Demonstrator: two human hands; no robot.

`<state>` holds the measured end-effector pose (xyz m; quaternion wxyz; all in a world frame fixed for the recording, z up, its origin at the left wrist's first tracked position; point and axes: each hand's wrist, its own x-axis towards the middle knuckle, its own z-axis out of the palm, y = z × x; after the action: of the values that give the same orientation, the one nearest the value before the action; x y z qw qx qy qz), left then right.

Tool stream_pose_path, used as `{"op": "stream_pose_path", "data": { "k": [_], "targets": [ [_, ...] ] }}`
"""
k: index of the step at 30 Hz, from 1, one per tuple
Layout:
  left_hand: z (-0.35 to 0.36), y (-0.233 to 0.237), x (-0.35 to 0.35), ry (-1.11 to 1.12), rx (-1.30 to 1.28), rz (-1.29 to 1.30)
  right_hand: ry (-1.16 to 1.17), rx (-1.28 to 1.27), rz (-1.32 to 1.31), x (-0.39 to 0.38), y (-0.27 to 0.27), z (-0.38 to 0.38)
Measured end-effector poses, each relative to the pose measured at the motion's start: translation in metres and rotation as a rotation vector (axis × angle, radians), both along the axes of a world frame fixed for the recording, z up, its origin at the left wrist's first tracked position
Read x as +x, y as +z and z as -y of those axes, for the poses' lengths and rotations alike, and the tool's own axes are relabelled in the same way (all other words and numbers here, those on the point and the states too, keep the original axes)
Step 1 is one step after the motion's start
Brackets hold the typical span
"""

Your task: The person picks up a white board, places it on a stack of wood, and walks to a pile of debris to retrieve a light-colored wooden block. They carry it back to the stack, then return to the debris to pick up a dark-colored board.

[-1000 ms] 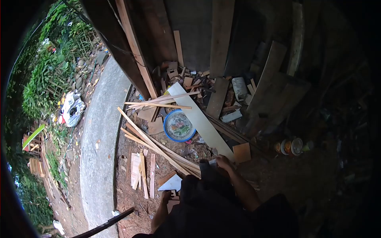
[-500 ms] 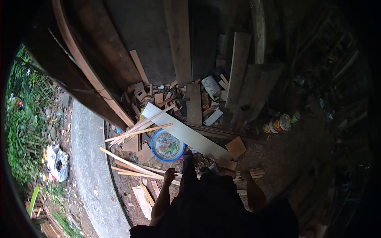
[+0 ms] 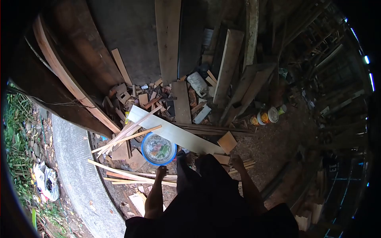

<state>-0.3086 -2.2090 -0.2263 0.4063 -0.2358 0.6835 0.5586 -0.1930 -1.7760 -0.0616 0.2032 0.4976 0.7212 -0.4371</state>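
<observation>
My left hand (image 3: pixel 161 171) hangs low beside my dark-clothed leg, its fingers curled in with nothing showing in them. It is over the right part of some long thin wooden strips (image 3: pixel 127 177) on the ground, just below a round blue-rimmed tub (image 3: pixel 143 152). My right hand (image 3: pixel 237 162) hangs on the other side, near a short wood offcut (image 3: pixel 221 159) and more strips (image 3: pixel 249 164). Its fingers are dim and small. A long pale board (image 3: pixel 178 135) slants across the ground in front of my legs, with thin strips crossing its left end.
Tall planks (image 3: pixel 168 43) lean against the dark wall. Wood scraps and a whitish container (image 3: pixel 197 84) lie at their foot. Several cans (image 3: pixel 272 115) stand to the right. A concrete curb (image 3: pixel 75 158) curves along the left, with a white bag (image 3: pixel 45 182) and plants beyond.
The view has turned and shifted so the scene sits further left, with more of the right side showing. My right hand appears higher, nearer the square wood piece.
</observation>
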Motion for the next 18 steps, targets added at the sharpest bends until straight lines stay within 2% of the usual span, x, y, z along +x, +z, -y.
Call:
{"op": "stream_pose_path", "data": {
  "k": [1, 3, 5, 9, 11, 14, 15, 17, 18],
  "targets": [
    [-0.004, -0.004, -0.009, 0.118, 0.173, 0.035, 0.029, 0.021, -0.028, -0.009, 0.007, -0.001],
    [-0.018, 0.003, -0.02, 0.039, 0.152, -0.027, 0.064, 0.043, -0.043, -0.016, 0.011, -0.007],
    [-0.031, 0.009, -0.029, 0.032, 0.105, -0.039, 0.186, -0.012, 0.079, -0.034, 0.001, -0.017],
    [-0.053, -0.02, -0.036, -0.081, 0.0, -0.049, 0.345, 0.095, 0.141, -0.044, -0.051, -0.03],
    [-0.059, -0.039, -0.03, -0.09, 0.137, -0.174, 0.445, 0.103, 0.164, -0.058, -0.08, -0.03],
    [-0.073, -0.088, -0.029, -0.121, 0.05, -0.043, 0.356, -0.064, 0.183, -0.092, -0.117, -0.024],
    [-0.08, -0.106, -0.028, -0.126, 0.036, -0.019, 0.351, -0.083, 0.204, -0.094, -0.153, -0.029],
    [-0.093, -0.152, -0.029, -0.155, -0.032, 0.051, 0.496, -0.006, 0.146, -0.101, -0.23, -0.038],
    [-0.09, -0.204, -0.018, -0.3, -0.088, -0.012, 0.571, -0.007, 0.136, -0.118, -0.252, -0.045]
  ]
}}
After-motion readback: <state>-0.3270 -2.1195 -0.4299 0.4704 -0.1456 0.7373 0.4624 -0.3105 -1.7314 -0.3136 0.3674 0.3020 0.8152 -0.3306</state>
